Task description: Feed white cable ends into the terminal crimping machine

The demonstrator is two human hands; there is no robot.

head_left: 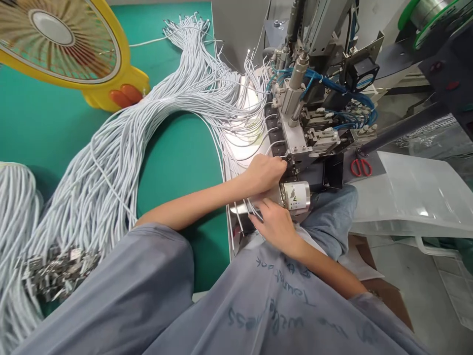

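My left hand (264,172) is closed in a pinch at the front of a small bench machine (306,133), pressing a white cable end into its clamp. My right hand (275,222) lies just below it, fingers curled round several thin white cables (254,209) at the table's edge, next to a silver cylinder (297,197) on the machine's front. A big sheaf of white cables (177,103) sweeps across the green table (181,162) from the left toward the machine, where several ends sit in a row of slots.
A yellow fan (66,44) stands at the back left. Metal connector ends (59,271) bunch at the lower left. Red-handled scissors (361,166) lie on the machine's right side. A clear plastic tray (414,192) sits to the right, above cardboard on the floor.
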